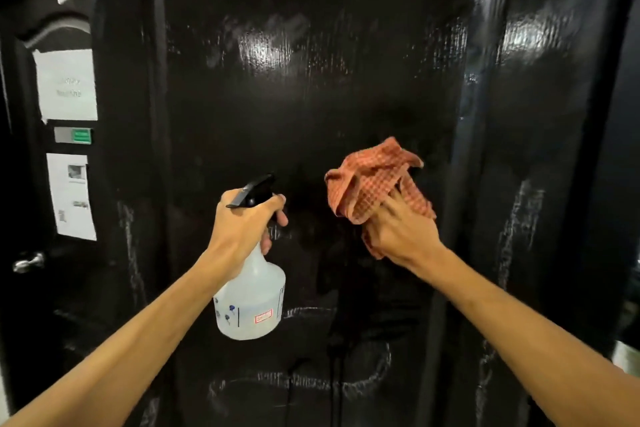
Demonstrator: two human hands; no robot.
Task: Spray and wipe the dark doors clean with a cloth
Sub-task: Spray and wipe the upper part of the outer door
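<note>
Here, left hand (pixel 242 222) grips spray bottle (pixel 251 305), right hand (pixel 403 236) grips cloth (pixel 374 173).

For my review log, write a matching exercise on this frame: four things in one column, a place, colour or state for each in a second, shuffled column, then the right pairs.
Column one
1. spray bottle
2. cloth
3. door knob
4. top paper notice

Column two
A. silver, low at the far left of the view
B. gripped by the left hand
C. white, upper left of the view
D. reddish checked, held by the right hand

Pairs: 1-B, 2-D, 3-A, 4-C
</note>
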